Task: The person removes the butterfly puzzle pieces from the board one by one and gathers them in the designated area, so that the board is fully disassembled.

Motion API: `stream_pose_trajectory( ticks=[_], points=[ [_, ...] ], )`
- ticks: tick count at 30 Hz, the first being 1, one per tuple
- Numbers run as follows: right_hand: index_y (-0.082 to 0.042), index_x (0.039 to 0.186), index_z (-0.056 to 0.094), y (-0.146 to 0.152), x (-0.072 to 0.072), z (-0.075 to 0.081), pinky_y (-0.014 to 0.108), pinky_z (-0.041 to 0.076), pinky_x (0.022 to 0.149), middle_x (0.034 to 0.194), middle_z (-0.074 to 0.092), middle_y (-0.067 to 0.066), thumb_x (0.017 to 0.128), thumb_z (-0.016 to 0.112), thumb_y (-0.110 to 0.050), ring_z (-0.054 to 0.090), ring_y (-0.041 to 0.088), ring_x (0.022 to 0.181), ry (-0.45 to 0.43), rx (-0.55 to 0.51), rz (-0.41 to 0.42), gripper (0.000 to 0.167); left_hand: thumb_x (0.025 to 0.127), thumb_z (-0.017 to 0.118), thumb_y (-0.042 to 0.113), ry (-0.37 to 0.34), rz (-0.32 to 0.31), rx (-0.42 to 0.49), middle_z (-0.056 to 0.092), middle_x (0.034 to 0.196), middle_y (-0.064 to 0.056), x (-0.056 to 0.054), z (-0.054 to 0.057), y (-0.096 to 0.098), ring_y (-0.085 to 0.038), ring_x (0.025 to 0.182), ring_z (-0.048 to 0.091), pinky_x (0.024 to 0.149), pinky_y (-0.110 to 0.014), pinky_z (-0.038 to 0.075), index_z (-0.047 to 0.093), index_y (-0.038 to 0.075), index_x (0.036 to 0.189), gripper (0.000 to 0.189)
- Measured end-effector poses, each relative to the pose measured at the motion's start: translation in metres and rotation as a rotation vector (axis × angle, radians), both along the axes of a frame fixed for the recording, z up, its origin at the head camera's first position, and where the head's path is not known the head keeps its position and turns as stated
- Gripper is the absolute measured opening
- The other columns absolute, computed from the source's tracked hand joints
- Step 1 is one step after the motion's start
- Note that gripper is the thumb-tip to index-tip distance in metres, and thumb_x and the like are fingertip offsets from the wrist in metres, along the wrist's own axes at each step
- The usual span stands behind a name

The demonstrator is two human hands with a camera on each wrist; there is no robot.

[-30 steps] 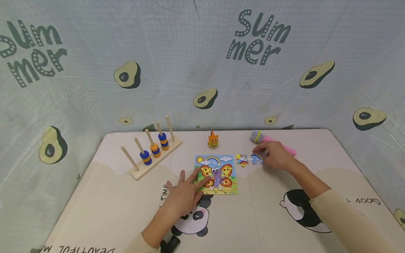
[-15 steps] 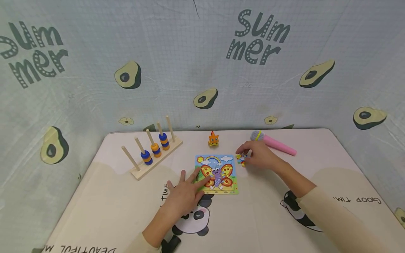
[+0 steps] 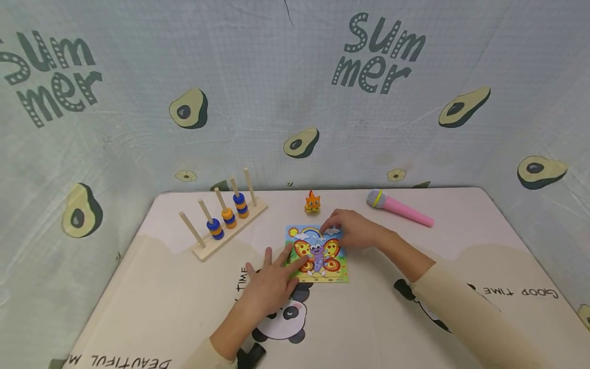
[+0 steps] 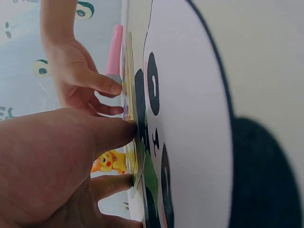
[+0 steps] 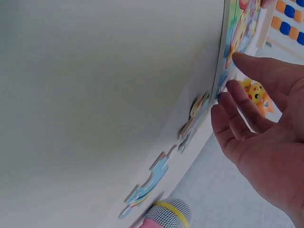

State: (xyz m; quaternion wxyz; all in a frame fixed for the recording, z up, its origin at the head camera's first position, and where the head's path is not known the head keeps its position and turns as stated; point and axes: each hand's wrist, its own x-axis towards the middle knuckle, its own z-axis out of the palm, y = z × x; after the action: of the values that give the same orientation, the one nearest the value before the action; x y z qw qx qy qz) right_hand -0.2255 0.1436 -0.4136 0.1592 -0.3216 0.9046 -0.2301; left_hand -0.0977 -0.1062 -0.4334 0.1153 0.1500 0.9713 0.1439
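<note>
A square butterfly jigsaw puzzle [image 3: 338, 274] lies on the table in the head view. My left hand [image 3: 271, 284] rests on its left edge with the fingers spread. Over the upper right corner of the puzzle is my right hand [image 3: 356, 230], its fingertips close above the rainbow and cloud. The right wrist view shows those fingers loosely bent, thumb apart, with nothing between them. Two loose jigsaw pieces lie beside the puzzle there: one with a rainbow [image 5: 151, 180] and a smaller-looking colourful one [image 5: 194, 114]. In the head view the right hand and forearm hide both.
Behind the puzzle stands a small orange toy figure [image 3: 312, 203]. A pink toy microphone [image 3: 401, 207] lies at the back right. To the left is a wooden peg stand [image 3: 230, 233] with blue and orange rings. A patterned cloth [image 3: 249, 123] hangs behind the table.
My right hand has moved left, from the rainbow piece across the other loose piece to the puzzle's upper right corner. My left hand has stayed in place.
</note>
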Motion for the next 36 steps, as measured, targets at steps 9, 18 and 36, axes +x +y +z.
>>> stream_pose_trajectory(
  ticks=[9,18,36],
  points=[
    [-0.020,0.124,0.075,-0.006,-0.002,-0.001,0.050,0.051,0.106,0.125,0.062,0.009,0.086,0.079,-0.003,0.059,0.028,0.118,0.004,0.075,0.009,0.042,0.104,0.063,0.033,0.007,-0.006,0.009,0.033,0.171,-0.007,0.001,0.002,0.000,-0.060,0.150,0.029,0.098,-0.093,0.023,0.054,0.034,0.152,0.050],
    [-0.016,0.126,0.073,-0.008,-0.003,0.002,0.047,0.051,0.105,0.124,0.061,0.009,0.086,0.078,-0.002,0.058,0.026,0.113,0.004,0.100,0.018,0.043,0.104,0.063,0.032,0.024,-0.029,0.011,0.035,0.170,-0.007,0.002,0.001,0.000,-0.061,0.149,0.030,0.097,-0.093,0.026,0.054,0.032,0.153,0.050],
    [-0.025,0.128,0.069,-0.017,-0.004,0.003,0.048,0.053,0.103,0.123,0.056,0.010,0.086,0.077,-0.004,0.054,0.026,0.111,-0.015,0.178,-0.021,0.048,0.104,0.063,0.033,0.006,-0.029,0.001,0.034,0.170,-0.005,-0.001,-0.001,-0.001,-0.060,0.150,0.029,0.098,-0.092,0.025,0.052,0.035,0.154,0.051]
  ],
)
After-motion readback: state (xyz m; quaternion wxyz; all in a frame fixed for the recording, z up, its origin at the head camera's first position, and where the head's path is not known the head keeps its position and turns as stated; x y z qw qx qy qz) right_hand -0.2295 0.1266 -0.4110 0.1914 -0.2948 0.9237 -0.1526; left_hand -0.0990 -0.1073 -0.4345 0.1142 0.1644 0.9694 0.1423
